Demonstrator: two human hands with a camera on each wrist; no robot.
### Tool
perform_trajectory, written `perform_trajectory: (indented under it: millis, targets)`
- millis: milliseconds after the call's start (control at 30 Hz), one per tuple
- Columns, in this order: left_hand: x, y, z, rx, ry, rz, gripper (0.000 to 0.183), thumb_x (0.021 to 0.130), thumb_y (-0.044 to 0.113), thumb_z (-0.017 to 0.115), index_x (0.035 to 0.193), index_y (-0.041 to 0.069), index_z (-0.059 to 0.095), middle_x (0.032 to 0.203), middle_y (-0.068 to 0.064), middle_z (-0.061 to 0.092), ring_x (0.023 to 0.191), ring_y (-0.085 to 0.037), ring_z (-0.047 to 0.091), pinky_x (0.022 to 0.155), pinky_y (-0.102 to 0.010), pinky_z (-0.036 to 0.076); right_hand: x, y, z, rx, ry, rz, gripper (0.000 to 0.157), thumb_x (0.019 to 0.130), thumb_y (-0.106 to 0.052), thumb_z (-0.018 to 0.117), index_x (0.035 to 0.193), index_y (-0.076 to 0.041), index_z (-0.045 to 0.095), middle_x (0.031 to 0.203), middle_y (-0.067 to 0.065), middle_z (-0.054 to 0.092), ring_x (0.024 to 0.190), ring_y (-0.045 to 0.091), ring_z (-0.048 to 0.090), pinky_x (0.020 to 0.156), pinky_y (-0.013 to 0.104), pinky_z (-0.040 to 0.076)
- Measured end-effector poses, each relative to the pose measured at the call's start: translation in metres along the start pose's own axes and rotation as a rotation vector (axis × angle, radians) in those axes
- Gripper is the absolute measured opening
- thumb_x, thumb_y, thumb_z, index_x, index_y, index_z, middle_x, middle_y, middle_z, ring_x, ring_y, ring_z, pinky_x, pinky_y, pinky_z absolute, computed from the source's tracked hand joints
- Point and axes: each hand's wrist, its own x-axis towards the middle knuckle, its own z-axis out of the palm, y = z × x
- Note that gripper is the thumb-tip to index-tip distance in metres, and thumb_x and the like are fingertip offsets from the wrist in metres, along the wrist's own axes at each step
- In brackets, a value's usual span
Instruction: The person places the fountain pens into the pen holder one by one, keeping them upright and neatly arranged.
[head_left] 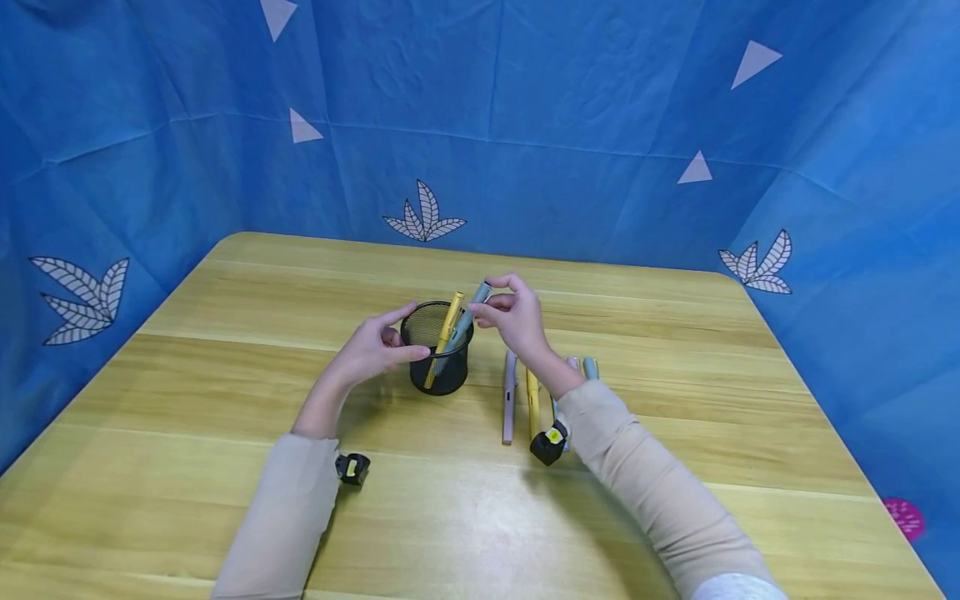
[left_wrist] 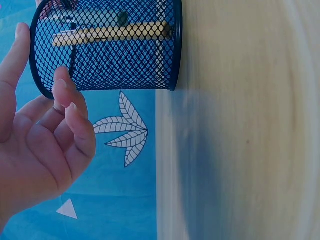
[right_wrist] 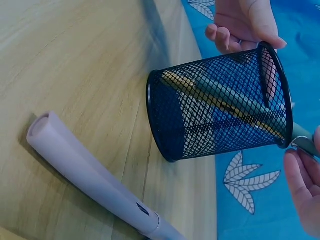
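A: Could you tell me, please, where the grey-green pen [head_left: 467, 320] is?

B: It leans inside the black mesh cup [head_left: 450, 377], with its upper part above the rim. The fingers of the right hand [head_left: 519, 318] pinch this upper part. Its lower end is behind the mesh, so I cannot tell if it touches the bottom.

A: And the left hand [head_left: 367, 350]?

B: Its thumb and index finger are spread and touch the rim; the other fingers bend loosely and hold nothing.

A: Is any other pen in the cup?

B: Yes, 1 yellow pen [head_left: 450, 323], tilted beside the grey-green pen.

A: What lies on the bench [head_left: 420, 517]?

B: A lilac pen [head_left: 509, 404] and, near it, a 2nd yellow pen [head_left: 533, 402]. Some further pens [head_left: 591, 367] lie to the right, but the right forearm [head_left: 558, 372] and the black wrist device [head_left: 547, 448] partly cover them. I cannot count them with certainty.

A: Do the wrist views help?

B: Only a little. The left wrist view cuts the cup at the upper edge; the right wrist view cuts off the right hand and 1 end of the lilac pen.
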Motion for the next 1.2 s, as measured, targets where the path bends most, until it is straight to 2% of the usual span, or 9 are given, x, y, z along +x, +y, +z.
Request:
perform_trajectory:
  millis: [267,500,667,800,1200]
  targets:
    - [-0.0008,-0.0005,0.0001,0.004,-0.002,-0.002,0.076,0.078,0.02,0.071,0.141,0.015,0.028,0.06,-0.004,0.039,0.049,-0.014,0.039,0.048,-0.027,0.04,-0.0008,0.0,0.0,-0.066,-0.046,-0.061,0.033,0.077,0.005,0.066,0.107,0.008,0.053,0.084,0.023,0.063,0.066,0.012,0.06,0.062,0.033,0.052]
    - [-0.0005,-0.0009,0.0007,0.008,-0.002,-0.002,0.077,0.078,0.022,0.071,0.141,0.014,0.028,0.06,-0.004,0.04,0.049,-0.014,0.039,0.049,-0.03,0.041,-0.0017,-0.0009,0.0038,-0.088,-0.06,-0.116,0.031,0.076,0.005,0.067,0.105,0.008,0.055,0.084,0.025,0.062,0.065,0.012,0.058,0.062,0.032,0.05]
    - [0.0,-0.0019,0.0006,0.015,-0.002,-0.002,0.077,0.077,0.022,0.071,0.141,0.014,0.028,0.059,-0.004,0.041,0.049,-0.016,0.04,0.049,-0.031,0.041,-0.0025,0.0015,0.0058,-0.157,-0.07,-0.109,0.029,0.076,0.002,0.068,0.101,0.006,0.057,0.086,0.021,0.064,0.07,0.019,0.06,0.064,0.028,0.048]
    - [0.0004,-0.0019,0.0007,0.016,-0.002,-0.004,0.077,0.077,0.021,0.071,0.141,0.015,0.028,0.06,-0.004,0.042,0.05,-0.017,0.04,0.049,-0.03,0.041,-0.0033,0.0032,0.0055,-0.226,-0.08,-0.093,0.025,0.076,-0.002,0.069,0.098,0.004,0.06,0.088,0.018,0.065,0.076,0.025,0.06,0.067,0.029,0.049]
    - [0.0006,0.0001,0.0005,0.004,0.002,-0.015,0.077,0.077,0.019,0.071,0.141,0.013,0.028,0.061,-0.004,0.042,0.051,-0.015,0.041,0.048,-0.025,0.039,-0.0024,0.0073,-0.0002,-0.267,-0.086,-0.041,0.034,0.08,-0.008,0.067,0.111,0.003,0.061,0.097,0.015,0.064,0.087,0.023,0.059,0.071,0.03,0.048]
